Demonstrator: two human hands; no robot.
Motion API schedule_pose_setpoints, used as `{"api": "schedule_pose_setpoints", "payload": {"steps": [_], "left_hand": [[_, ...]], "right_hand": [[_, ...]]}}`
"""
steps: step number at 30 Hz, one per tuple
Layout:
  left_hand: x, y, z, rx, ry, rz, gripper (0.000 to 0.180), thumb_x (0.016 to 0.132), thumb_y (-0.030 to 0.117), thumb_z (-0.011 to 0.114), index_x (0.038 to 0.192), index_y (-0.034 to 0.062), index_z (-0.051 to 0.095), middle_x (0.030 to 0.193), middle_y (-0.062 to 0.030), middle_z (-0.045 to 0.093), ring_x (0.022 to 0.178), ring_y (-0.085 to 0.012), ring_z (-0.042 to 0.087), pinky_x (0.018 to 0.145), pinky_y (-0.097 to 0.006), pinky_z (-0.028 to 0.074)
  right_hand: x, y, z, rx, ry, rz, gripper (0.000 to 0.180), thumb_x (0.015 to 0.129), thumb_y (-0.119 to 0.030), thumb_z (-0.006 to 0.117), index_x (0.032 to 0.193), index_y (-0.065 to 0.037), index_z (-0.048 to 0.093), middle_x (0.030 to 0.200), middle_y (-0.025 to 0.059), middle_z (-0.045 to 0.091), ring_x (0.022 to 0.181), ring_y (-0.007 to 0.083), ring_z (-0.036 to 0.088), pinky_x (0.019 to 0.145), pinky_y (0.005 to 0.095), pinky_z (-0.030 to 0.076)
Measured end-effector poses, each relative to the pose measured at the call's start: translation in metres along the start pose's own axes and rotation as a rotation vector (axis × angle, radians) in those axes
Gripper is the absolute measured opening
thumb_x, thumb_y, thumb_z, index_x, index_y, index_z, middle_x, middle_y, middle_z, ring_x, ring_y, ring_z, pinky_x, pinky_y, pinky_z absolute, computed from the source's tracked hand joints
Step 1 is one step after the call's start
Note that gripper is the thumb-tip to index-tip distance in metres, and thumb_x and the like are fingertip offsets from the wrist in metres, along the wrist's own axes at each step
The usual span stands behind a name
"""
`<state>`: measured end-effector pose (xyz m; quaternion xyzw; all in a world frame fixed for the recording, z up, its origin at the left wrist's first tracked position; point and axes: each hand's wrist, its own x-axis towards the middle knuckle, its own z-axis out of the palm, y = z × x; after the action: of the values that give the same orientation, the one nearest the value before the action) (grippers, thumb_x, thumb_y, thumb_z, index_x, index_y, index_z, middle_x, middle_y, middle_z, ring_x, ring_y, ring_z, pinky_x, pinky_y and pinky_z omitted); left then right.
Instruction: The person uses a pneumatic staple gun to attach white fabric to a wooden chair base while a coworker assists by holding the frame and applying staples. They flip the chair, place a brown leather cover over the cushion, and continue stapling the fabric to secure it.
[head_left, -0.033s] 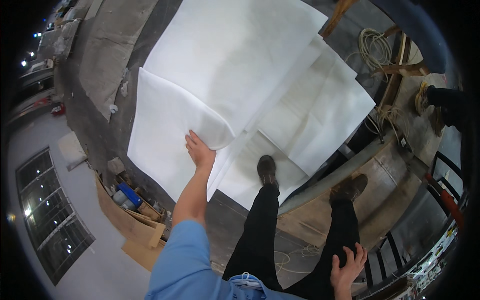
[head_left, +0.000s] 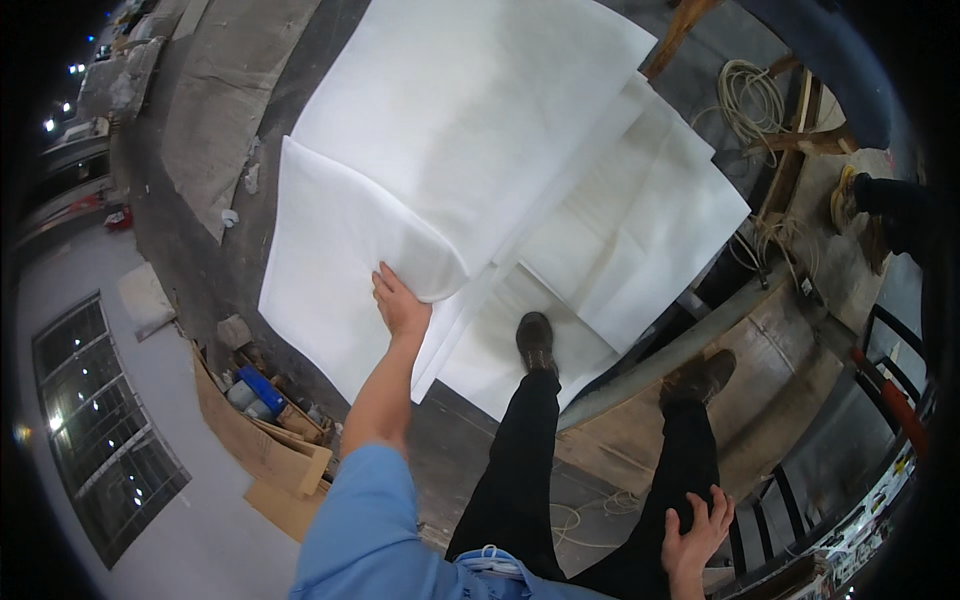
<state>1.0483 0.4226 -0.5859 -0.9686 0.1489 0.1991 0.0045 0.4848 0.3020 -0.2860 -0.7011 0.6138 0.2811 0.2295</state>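
A: Left hand [head_left: 400, 305]?
B: Fingers closed on the edge of a white sheet [head_left: 340, 250]; sheet lifted off the stack of sheets [head_left: 640, 240] on the floor [head_left: 200, 120].
A: Right hand [head_left: 695, 535]?
B: Fingers spread, holding nothing, against the trouser leg [head_left: 690, 450].

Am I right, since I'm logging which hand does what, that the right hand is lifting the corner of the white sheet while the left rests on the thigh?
No, the hands are swapped. The head view shows the left hand lifting the white sheet at its corner, while the right hand rests on the thigh.
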Motion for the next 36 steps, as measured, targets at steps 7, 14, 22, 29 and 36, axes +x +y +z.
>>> {"api": "schedule_pose_setpoints", "payload": {"steps": [7, 14, 22, 29, 36], "left_hand": [[-0.062, -0.085, -0.177, -0.141, 0.135, 0.198, 0.092, 0.089, 0.029, 0.088, 0.165, 0.0016, 0.044, 0.153, -0.0258, 0.064, 0.140, -0.0438, 0.064, 0.118, -0.048, 0.052], [-0.029, -0.094, -0.220, 0.108, 0.195, 0.261, 0.081, 0.086, 0.019, 0.084, 0.159, 0.0054, 0.052, 0.134, -0.0269, 0.074, 0.122, -0.0489, 0.072, 0.102, -0.055, 0.058], [-0.019, -0.088, -0.437, -0.098, 0.206, 0.181, 0.047, 0.092, 0.019, 0.086, 0.134, 0.0027, 0.074, 0.121, -0.0199, 0.082, 0.109, -0.0343, 0.080, 0.099, -0.044, 0.060], [-0.140, -0.045, -0.574, -0.592, 0.190, 0.176, 0.063, 0.098, 0.019, 0.085, 0.149, -0.0098, 0.062, 0.146, -0.0175, 0.071, 0.132, -0.0290, 0.068, 0.115, -0.042, 0.051], [-0.233, 0.097, -0.509, -0.757, 0.040, 0.466, 0.062, 0.099, 0.006, 0.082, 0.152, -0.0107, 0.056, 0.151, -0.0214, 0.066, 0.135, -0.0284, 0.064, 0.117, -0.041, 0.049]], "right_hand": [[0.006, 0.005, -0.001, 0.034, 0.043, -0.003, 0.050, 0.097, -0.048, 0.076, 0.128, -0.008, 0.075, 0.159, 0.0210, 0.052, 0.154, 0.0535, 0.037, 0.120, 0.0674, 0.036], [0.013, -0.013, -0.005, 0.056, 0.046, -0.020, 0.044, 0.091, -0.034, 0.083, 0.128, -0.010, 0.076, 0.160, 0.0187, 0.052, 0.155, 0.0529, 0.039, 0.122, 0.0662, 0.036], [0.022, -0.017, -0.021, 0.186, 0.085, 0.007, 0.041, 0.093, -0.032, 0.084, 0.127, -0.011, 0.077, 0.154, 0.0140, 0.059, 0.151, 0.0452, 0.045, 0.119, 0.0632, 0.041], [0.024, -0.004, -0.030, 0.371, 0.093, 0.127, 0.043, 0.092, -0.034, 0.084, 0.131, -0.016, 0.078, 0.155, 0.0117, 0.060, 0.152, 0.0401, 0.046, 0.121, 0.0630, 0.040], [-0.030, 0.008, -0.088, 0.850, 0.500, -0.296, 0.037, 0.088, -0.018, 0.086, 0.125, -0.013, 0.080, 0.136, 0.0176, 0.070, 0.133, 0.0409, 0.064, 0.115, 0.0521, 0.052]]}}
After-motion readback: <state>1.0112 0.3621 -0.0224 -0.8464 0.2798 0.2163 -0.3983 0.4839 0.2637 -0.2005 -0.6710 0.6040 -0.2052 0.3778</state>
